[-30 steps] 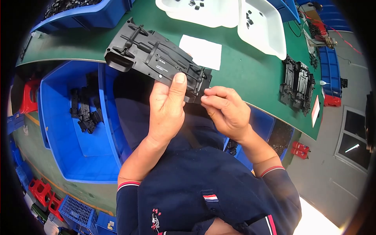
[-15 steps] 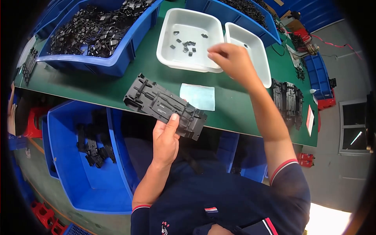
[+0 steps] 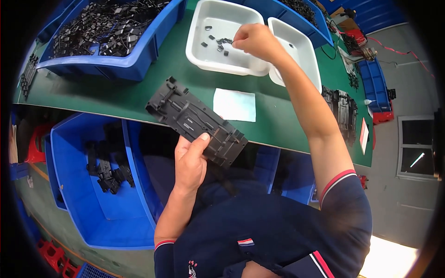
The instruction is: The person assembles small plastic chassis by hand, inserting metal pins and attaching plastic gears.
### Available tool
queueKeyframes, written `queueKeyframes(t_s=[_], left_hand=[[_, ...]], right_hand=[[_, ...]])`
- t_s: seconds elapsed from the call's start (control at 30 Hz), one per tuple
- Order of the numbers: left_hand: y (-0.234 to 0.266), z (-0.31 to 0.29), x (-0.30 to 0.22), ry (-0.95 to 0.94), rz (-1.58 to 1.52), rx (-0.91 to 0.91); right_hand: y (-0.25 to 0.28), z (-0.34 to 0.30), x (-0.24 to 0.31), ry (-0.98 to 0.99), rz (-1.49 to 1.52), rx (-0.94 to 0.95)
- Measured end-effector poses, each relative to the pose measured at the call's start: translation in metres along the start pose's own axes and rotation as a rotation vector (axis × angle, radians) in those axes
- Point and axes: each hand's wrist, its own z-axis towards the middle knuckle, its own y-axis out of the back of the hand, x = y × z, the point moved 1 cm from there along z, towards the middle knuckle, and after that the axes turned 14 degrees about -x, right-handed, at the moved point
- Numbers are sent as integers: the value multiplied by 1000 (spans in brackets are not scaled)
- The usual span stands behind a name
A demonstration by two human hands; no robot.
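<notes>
My left hand (image 3: pixel 191 160) grips a black plastic chassis plate (image 3: pixel 197 123) near its lower edge, thumb on top. The plate is tilted, with molded ribs and raised brackets at its ends, and hangs over the table's near edge. My right hand (image 3: pixel 256 42) reaches over the white plastic tub (image 3: pixel 197 58), its thumb and fingers drawn together close to small black plastic pieces (image 3: pixel 225 53). Several such pieces lie scattered on the tub's floor. Whatever is between those fingertips is too small or hidden to make out.
A second white tub (image 3: pixel 301 69) stands to the right. Blue bins (image 3: pixel 143 60) of black parts line the table's back. A pale sheet (image 3: pixel 234 105) lies on the green table (image 3: pixel 278 125). More chassis plates (image 3: pixel 343 111) are stacked at right. A large blue bin (image 3: pixel 106 231) sits below left.
My right hand has moved left, from the tub's right side to the small pieces. My left hand still holds the chassis plate, now turned slightly. The whole view has shifted a little.
</notes>
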Motion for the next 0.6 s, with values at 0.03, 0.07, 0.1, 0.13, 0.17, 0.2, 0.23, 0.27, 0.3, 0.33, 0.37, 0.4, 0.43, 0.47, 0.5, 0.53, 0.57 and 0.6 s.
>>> queueKeyframes(t_s=[0.03,0.07,0.1,0.13,0.17,0.2,0.23,0.27,0.3,0.33,0.37,0.4,0.43,0.47,0.5,0.53,0.57,0.6], left_hand=[[-3,1,-2,1,11,15],[-5,1,-4,-3,23,23],[-8,3,-3,6,29,45],[-10,4,-1,14,28,47],[-10,4,0,31,26,31],[-12,6,3,55,23,28],[-13,7,5,80,38,34],[-14,6,8,86,43,32],[-14,6,10,113,42,14],[-15,7,13,140,42,0],[-16,9,17,148,23,-10],[-17,9,18,154,30,-13],[-19,7,19,143,26,-17],[-20,5,19,132,22,-21],[-21,4,20,126,26,-20],[-22,5,20,129,29,-20],[-22,5,20,130,32,-19],[-23,6,20,127,34,-22]], right_hand=[[16,-14,9,-3,97,-45],[27,-33,15,-2,198,-86],[35,-53,13,-6,269,-102],[43,-72,12,-10,341,-121],[43,-92,9,0,388,-139],[42,-112,2,6,426,-169],[38,-127,-3,15,451,-193],[34,-139,-9,154,355,-238],[31,-146,-12,219,332,-260],[27,-151,-16,282,306,-286],[21,-154,-21,355,222,-314],[17,-156,-25,346,225,-314],[14,-159,-26,420,185,-332],[11,-161,-26,494,144,-350],[9,-162,-26,537,99,-350],[8,-160,-27,535,105,-350],[6,-159,-28,566,74,-346],[4,-157,-28,597,43,-342]])
